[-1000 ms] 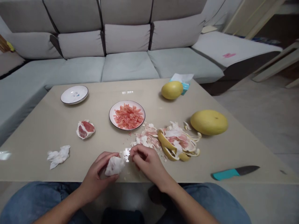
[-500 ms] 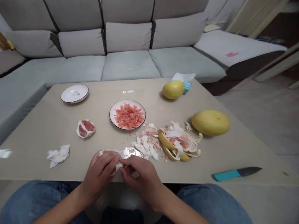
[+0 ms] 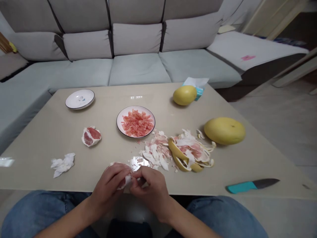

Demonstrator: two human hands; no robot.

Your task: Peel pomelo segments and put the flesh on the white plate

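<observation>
My left hand (image 3: 110, 181) is wrapped round a pomelo piece (image 3: 126, 181) at the table's front edge; red flesh and white membrane show between the fingers. Thumb and forefinger of my right hand (image 3: 150, 185) pinch the white membrane on its right side. Most of the piece is hidden by my fingers. Beyond my hands, a plate (image 3: 119, 129) with a dark rim carries a heap of red pomelo flesh (image 3: 137, 123). Another part-peeled pomelo chunk (image 3: 91, 136) lies to the left. Peel and membrane scraps (image 3: 183, 152) are piled to the right of the plate.
A knife (image 3: 252, 185) with a turquoise handle lies near the right front edge. Two whole yellow pomelos (image 3: 225, 131) sit on the right, the farther one by a tissue pack (image 3: 200, 89). A white plate (image 3: 80, 99) stands far left, with crumpled tissue (image 3: 63, 164) nearer. Behind is a sofa (image 3: 138, 69).
Both hands and the pomelo piece have shifted slightly, and my right fingers stay pinched at its membrane. The view has moved a little; the things on the table lie as before.
</observation>
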